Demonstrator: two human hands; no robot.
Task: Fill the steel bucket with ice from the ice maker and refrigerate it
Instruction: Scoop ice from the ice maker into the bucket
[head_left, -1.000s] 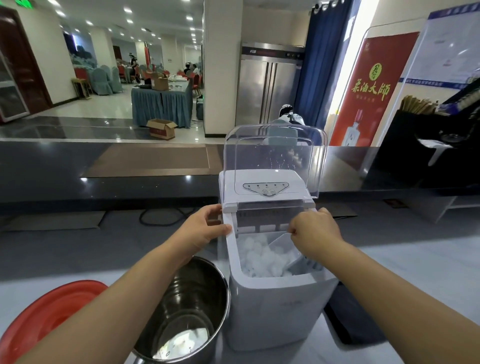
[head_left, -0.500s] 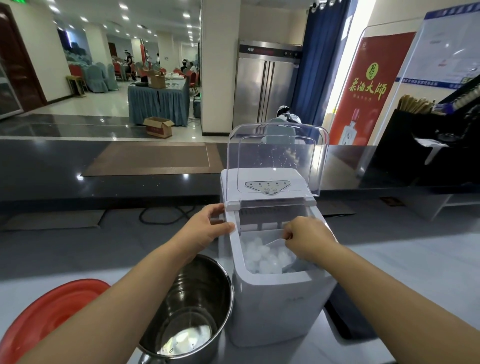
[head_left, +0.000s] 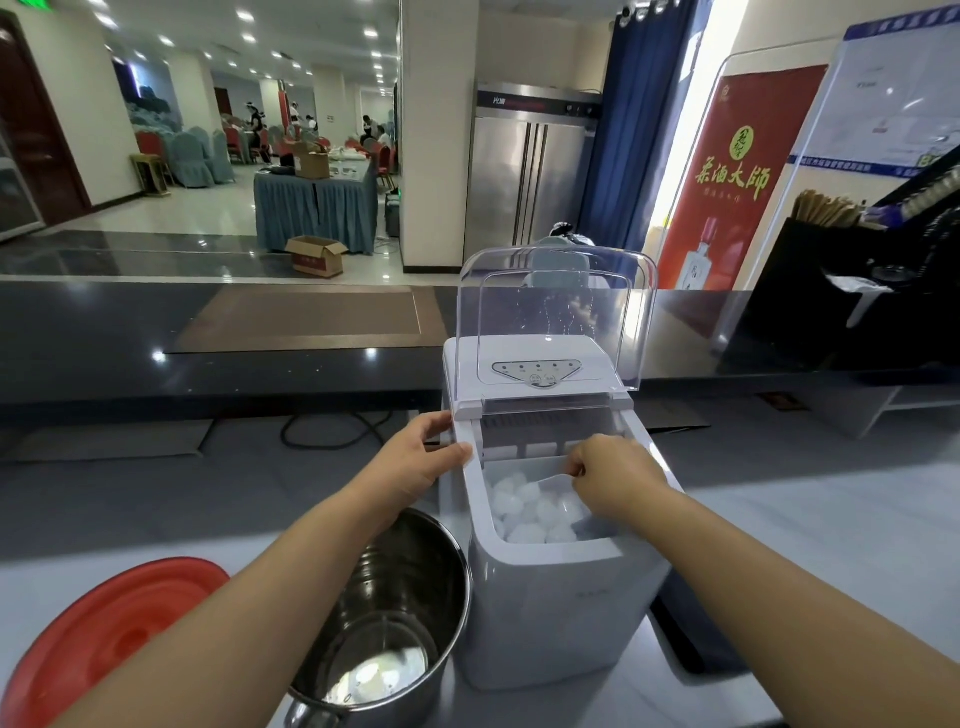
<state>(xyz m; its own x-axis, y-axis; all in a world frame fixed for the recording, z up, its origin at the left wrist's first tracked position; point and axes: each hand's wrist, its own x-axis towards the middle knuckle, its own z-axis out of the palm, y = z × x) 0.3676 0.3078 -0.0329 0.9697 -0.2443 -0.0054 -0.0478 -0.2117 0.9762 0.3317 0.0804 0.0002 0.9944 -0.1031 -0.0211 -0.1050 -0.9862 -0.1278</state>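
Ice maker, seen from my headset: my right hand closes over the clear scoop, hiding its handle. My left forearm covers the steel bucket's near rim. The frame's edge crops the red lid. The control panel's labels are too small to read.

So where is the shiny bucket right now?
In the head view the steel bucket stands at the bottom, left of centre, close beside the white ice maker on its left, with the red lid further left.
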